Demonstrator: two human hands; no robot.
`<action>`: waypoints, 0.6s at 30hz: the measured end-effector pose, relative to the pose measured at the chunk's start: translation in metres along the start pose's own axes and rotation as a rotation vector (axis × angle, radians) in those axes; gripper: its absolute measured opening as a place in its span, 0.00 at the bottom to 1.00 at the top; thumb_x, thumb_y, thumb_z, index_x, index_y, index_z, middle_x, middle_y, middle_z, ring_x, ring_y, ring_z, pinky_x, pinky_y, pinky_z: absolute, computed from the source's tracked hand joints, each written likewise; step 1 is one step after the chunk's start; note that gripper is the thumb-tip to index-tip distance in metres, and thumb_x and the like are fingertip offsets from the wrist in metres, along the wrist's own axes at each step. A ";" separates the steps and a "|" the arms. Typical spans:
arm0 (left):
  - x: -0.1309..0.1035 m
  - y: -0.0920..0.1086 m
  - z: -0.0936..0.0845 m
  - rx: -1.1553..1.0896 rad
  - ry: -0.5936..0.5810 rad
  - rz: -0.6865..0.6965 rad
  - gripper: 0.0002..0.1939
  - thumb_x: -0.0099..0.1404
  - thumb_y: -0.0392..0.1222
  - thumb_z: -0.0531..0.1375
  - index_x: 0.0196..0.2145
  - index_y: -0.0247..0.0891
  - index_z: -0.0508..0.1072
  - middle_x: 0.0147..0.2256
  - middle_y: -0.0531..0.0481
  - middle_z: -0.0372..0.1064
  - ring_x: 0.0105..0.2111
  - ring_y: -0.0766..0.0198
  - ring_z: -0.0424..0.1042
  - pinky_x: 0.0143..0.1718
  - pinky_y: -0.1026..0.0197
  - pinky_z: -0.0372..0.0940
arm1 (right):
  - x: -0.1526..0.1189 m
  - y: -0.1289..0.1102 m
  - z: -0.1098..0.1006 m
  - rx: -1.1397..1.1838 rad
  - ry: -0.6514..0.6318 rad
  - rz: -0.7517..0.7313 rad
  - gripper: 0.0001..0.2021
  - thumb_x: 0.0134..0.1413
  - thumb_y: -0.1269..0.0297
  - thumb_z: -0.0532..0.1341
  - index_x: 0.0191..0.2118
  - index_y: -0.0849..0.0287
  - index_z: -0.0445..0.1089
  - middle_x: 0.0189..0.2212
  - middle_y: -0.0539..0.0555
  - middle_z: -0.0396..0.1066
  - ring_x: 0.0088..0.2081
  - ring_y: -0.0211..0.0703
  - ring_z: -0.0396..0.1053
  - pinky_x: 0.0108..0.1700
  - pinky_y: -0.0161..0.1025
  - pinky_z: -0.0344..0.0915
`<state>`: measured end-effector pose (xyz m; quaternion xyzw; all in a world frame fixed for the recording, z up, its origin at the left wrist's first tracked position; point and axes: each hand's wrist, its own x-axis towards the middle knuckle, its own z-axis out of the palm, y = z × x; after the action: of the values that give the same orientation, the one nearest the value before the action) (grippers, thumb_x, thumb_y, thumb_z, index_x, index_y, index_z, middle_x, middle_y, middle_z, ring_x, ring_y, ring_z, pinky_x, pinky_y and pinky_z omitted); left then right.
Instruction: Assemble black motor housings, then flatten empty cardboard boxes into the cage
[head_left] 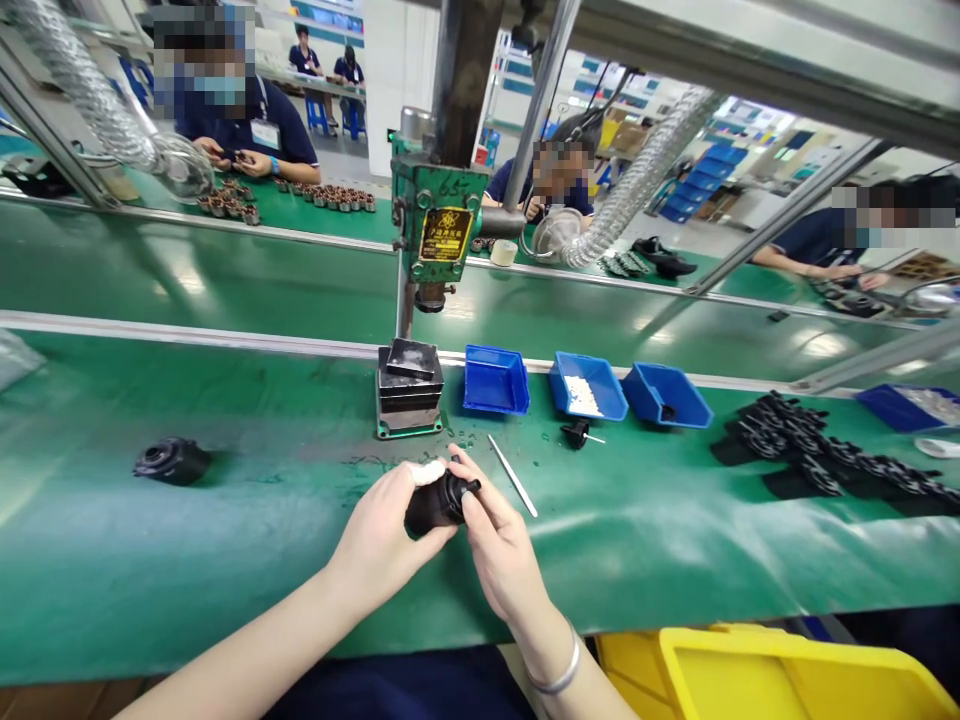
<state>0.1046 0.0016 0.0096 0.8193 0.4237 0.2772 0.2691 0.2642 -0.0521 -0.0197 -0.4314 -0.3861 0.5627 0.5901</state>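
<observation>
A black cylindrical part [429, 508] with a short spout is held above the green table, in front of the press. My left hand [381, 540] is wrapped round its body from the left, with something white on the thumb or a finger. On the right, my right hand [499, 545] has its fingers closed on the spout end of the same part. A white pen-like tool [513, 476] lies just beyond my right hand. Further back is a small black piece [577, 434] with a thin pale shaft. Another black part [172, 461] rests on the table at the left.
A green press [439, 225] stands over a metal block [410, 385]. Blue bins [496, 380] line the back, one with white pieces. Many black parts [795, 445] sit at the right. Yellow crates [795, 675] are at the front right. People work across the table.
</observation>
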 end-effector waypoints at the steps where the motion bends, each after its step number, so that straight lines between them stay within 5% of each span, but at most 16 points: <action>1: 0.001 0.000 0.000 0.023 0.004 0.025 0.25 0.59 0.38 0.68 0.51 0.43 0.64 0.44 0.49 0.72 0.42 0.58 0.74 0.40 0.56 0.71 | 0.000 0.000 -0.001 -0.020 -0.013 -0.001 0.15 0.67 0.59 0.57 0.57 0.44 0.70 0.68 0.50 0.54 0.69 0.48 0.49 0.71 0.50 0.49; 7: 0.002 0.003 0.007 0.157 0.138 0.314 0.20 0.66 0.40 0.62 0.54 0.36 0.63 0.46 0.41 0.70 0.46 0.55 0.71 0.46 0.55 0.69 | -0.010 -0.014 -0.001 -0.191 0.098 -0.137 0.18 0.64 0.59 0.61 0.58 0.43 0.67 0.60 0.53 0.62 0.63 0.44 0.60 0.65 0.45 0.57; 13: 0.016 0.011 0.034 0.271 0.167 0.496 0.34 0.70 0.41 0.57 0.69 0.35 0.50 0.42 0.40 0.69 0.41 0.52 0.69 0.38 0.56 0.69 | -0.023 -0.028 -0.009 -0.472 0.327 -0.314 0.21 0.51 0.67 0.68 0.51 0.50 0.69 0.42 0.52 0.64 0.44 0.41 0.66 0.43 0.37 0.70; 16: 0.018 0.020 0.052 0.230 0.116 0.532 0.36 0.71 0.41 0.55 0.71 0.37 0.45 0.41 0.40 0.70 0.40 0.54 0.71 0.35 0.58 0.70 | -0.033 -0.038 -0.027 -0.657 0.340 -0.384 0.23 0.48 0.69 0.69 0.50 0.51 0.68 0.41 0.52 0.65 0.42 0.40 0.66 0.40 0.35 0.69; 18: 0.017 0.022 0.059 0.168 0.041 0.486 0.39 0.70 0.45 0.56 0.71 0.37 0.43 0.48 0.38 0.69 0.43 0.53 0.73 0.38 0.57 0.73 | -0.040 -0.048 -0.057 -0.809 0.415 -0.445 0.21 0.50 0.68 0.68 0.51 0.51 0.67 0.41 0.52 0.67 0.42 0.40 0.67 0.41 0.36 0.69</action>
<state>0.1656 -0.0071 -0.0132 0.9108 0.2411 0.3142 0.1168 0.3307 -0.0957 0.0077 -0.6354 -0.5306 0.1309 0.5456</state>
